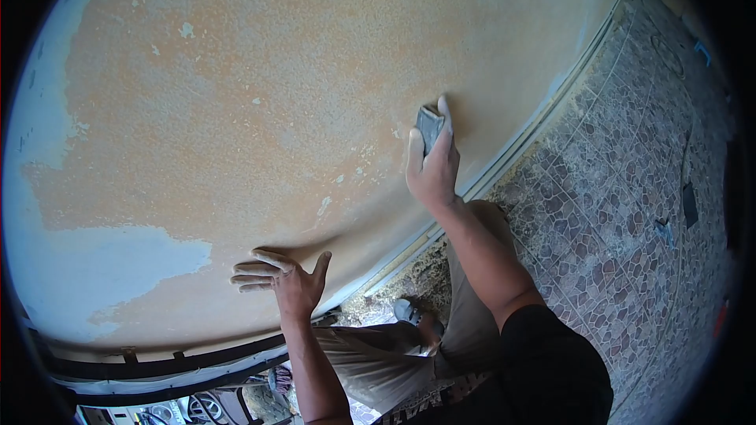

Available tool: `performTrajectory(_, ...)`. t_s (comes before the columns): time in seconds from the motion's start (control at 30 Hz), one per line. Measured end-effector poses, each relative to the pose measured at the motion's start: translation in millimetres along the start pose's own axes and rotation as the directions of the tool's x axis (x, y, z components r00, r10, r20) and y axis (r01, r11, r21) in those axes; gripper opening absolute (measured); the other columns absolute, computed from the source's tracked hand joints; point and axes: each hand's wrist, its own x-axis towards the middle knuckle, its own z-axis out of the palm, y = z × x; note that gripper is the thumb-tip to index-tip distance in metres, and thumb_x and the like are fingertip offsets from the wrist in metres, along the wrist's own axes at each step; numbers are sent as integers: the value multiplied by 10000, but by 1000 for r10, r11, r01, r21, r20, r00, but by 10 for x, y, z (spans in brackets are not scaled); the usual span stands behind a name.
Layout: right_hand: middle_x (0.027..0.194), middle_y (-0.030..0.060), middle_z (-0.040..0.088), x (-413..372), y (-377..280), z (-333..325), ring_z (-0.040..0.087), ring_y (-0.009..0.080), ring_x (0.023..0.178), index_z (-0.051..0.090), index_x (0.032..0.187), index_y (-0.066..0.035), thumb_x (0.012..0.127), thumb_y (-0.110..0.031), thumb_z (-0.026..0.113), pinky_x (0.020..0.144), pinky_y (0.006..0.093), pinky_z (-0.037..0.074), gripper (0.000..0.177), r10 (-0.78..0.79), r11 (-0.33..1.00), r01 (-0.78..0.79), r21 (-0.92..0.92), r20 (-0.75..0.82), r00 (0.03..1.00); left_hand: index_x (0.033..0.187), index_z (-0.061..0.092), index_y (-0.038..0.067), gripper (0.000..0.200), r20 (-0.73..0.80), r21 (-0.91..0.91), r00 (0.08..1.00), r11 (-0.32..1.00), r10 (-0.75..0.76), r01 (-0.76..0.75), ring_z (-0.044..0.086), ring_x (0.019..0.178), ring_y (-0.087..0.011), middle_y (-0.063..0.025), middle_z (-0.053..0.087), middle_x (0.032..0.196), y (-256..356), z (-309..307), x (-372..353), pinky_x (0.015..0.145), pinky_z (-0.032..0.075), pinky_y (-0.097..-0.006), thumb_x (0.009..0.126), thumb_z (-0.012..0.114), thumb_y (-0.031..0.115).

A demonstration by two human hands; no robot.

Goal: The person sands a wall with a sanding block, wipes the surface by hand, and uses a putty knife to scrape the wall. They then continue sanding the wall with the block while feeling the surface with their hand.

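Note:
A large curved panel (236, 94) fills the upper left, its surface mottled orange-tan with pale chips and white patches toward the left edge. My right hand (433, 165) grips a small grey block (429, 126) against the panel, thumb on one side and fingers on the other. Lower down, my left hand (289, 275) lies on the panel with its fingers stretched out and the thumb apart, holding nothing.
Beyond the panel's trimmed lower edge (551, 102), a stone-patterned floor (598, 244) carries pale dust. A dark flat piece (690, 205) and a cable lie at the right. My shod foot (407, 312) shows below. Assorted items sit at the bottom left.

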Motion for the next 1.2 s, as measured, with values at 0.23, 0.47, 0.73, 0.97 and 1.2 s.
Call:
performTrajectory(0.23,1367,375,497,-580,166,170,582,490,1208,293,1463,151,969,-108,600,994,468,503,636,-14,1000,13,29,36,999,1432,-248,-202,1525,4,71,1000,997,-14,13,-271,1268,-767,-611,-274,1345,-43,51,6,967,-87,-856,746,660,813)
performTrajectory(0.47,1377,385,487,-73,-8,50,570,494,1224,289,1467,159,973,-116,601,1003,463,493,646,29,998,-28,62,-7,1000,1426,-255,-205,1540,152,49,984,995,-93,86,-274,1269,-764,-612,-271,1347,-3,-52,21,971,-88,-853,735,664,819)
performTrajectory(0.73,1353,369,519,-176,43,31,616,487,1153,290,1465,154,966,-110,611,950,461,528,649,-13,1000,12,21,44,999,1432,-253,-199,1535,67,59,996,997,-50,46,-268,1268,-768,-607,-269,1355,5,-16,53,974,-81,-854,737,672,810)
performTrajectory(0.97,1377,363,500,-461,77,101,589,486,1196,284,1472,149,967,-108,609,972,465,514,653,-25,999,25,-20,14,1000,1435,-243,-203,1526,87,55,994,997,-67,62,-258,1271,-770,-615,-249,1354,30,-80,31,976,-79,-855,744,666,809)
performTrajectory(1.2,1376,366,500,-178,-90,22,580,485,1214,282,1468,159,971,-99,601,993,456,506,644,87,993,-89,76,23,996,1435,-236,-207,1531,121,48,990,996,-75,70,-254,1272,-773,-608,-250,1365,-1,-51,26,977,-70,-858,738,669,812)
